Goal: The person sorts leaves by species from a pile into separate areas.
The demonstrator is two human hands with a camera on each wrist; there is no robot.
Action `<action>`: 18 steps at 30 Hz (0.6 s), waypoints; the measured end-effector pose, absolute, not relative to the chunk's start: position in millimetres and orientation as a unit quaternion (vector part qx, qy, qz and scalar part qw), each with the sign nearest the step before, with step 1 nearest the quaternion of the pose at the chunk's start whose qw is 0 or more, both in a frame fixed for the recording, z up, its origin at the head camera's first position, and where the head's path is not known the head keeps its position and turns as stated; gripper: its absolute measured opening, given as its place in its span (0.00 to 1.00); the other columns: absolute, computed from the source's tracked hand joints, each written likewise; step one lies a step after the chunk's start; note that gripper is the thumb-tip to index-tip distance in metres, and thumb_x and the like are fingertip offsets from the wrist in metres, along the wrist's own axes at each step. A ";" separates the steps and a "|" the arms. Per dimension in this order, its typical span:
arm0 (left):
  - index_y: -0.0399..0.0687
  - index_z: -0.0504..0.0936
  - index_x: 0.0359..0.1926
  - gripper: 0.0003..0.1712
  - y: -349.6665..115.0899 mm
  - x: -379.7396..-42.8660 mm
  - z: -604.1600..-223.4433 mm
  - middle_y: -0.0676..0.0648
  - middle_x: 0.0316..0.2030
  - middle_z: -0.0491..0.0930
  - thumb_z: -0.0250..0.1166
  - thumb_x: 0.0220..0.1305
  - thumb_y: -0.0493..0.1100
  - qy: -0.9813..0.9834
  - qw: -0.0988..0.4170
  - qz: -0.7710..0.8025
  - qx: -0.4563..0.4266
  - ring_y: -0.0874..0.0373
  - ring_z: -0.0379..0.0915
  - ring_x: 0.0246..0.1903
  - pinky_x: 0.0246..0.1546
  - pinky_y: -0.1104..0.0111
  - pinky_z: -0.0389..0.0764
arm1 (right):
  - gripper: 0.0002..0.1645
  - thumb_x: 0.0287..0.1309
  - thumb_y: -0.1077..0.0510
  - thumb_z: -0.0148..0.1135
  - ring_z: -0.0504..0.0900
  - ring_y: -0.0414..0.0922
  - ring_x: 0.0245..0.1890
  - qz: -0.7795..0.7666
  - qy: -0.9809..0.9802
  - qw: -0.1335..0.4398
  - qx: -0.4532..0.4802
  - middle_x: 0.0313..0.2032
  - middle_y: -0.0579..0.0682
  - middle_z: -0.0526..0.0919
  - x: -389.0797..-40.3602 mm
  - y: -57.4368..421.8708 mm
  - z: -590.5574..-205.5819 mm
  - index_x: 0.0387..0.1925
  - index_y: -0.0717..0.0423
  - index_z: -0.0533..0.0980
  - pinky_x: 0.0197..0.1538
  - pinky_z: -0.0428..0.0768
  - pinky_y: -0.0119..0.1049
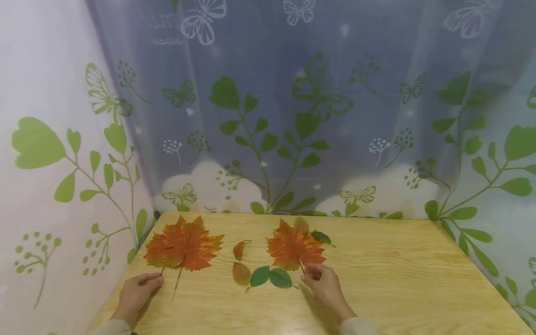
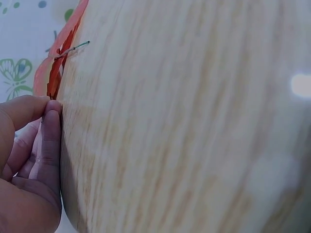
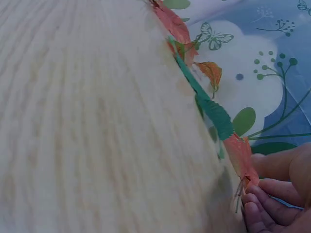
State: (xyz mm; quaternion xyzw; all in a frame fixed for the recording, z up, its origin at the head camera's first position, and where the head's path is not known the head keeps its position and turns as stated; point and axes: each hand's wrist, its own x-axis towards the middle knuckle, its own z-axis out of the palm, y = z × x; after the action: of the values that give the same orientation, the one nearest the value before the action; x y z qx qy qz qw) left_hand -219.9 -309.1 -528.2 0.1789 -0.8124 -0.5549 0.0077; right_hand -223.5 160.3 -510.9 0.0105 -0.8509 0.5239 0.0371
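Two orange maple leaves overlap at the table's left; one is the left maple leaf (image 1: 161, 246), the other the neighbouring maple leaf (image 1: 198, 249), whose thin stem (image 1: 177, 284) points toward me. My left hand (image 1: 140, 291) pinches the left leaf's stem between thumb and fingertip, close to the tabletop in the left wrist view. Farther right lies a third maple leaf (image 1: 291, 244). My right hand (image 1: 324, 286) pinches its stem at the base, and in the right wrist view the fingers sit right at the orange leaf (image 3: 240, 158).
Between the maple leaves lie a small reddish leaf (image 1: 238, 250), a brownish oval leaf (image 1: 241, 273) and two green leaves (image 1: 280, 278). Another dark green leaf (image 1: 321, 237) and a brown leaf (image 1: 301, 224) lie behind the right maple leaf. A patterned curtain (image 1: 268, 116) borders the wooden table (image 1: 398, 270).
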 end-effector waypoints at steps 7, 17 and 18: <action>0.25 0.78 0.50 0.23 -307.4 -218.4 -526.8 0.51 0.31 0.85 0.67 0.61 0.41 -0.808 0.013 -0.563 0.175 0.71 0.78 0.28 0.32 0.78 0.78 | 0.16 0.45 0.69 0.70 0.81 0.43 0.30 0.465 -0.879 0.103 0.011 0.32 0.54 0.85 -225.3 155.5 -520.0 0.40 0.70 0.81 0.33 0.79 0.32; 0.26 0.78 0.51 0.25 -308.4 -218.4 -526.8 0.51 0.31 0.86 0.67 0.61 0.43 -0.812 0.008 -0.557 0.173 0.71 0.78 0.28 0.32 0.78 0.77 | 0.08 0.40 0.72 0.68 0.81 0.43 0.25 0.378 -0.913 0.154 -0.004 0.23 0.49 0.84 -227.5 148.3 -517.5 0.28 0.63 0.84 0.31 0.79 0.39; 0.27 0.79 0.51 0.25 -308.7 -218.5 -527.1 0.51 0.31 0.86 0.67 0.61 0.44 -0.815 0.009 -0.552 0.174 0.71 0.78 0.28 0.32 0.79 0.77 | 0.07 0.40 0.71 0.68 0.81 0.44 0.25 0.374 -0.914 0.156 -0.005 0.23 0.49 0.84 -227.6 148.1 -517.0 0.27 0.63 0.84 0.31 0.79 0.39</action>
State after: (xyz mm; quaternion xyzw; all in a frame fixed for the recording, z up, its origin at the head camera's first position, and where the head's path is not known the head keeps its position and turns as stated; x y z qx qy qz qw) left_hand -218.5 -308.7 -527.1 0.1736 -0.8153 -0.5524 0.0086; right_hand -227.6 148.1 -517.0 -0.0055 -0.9141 0.3739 0.1564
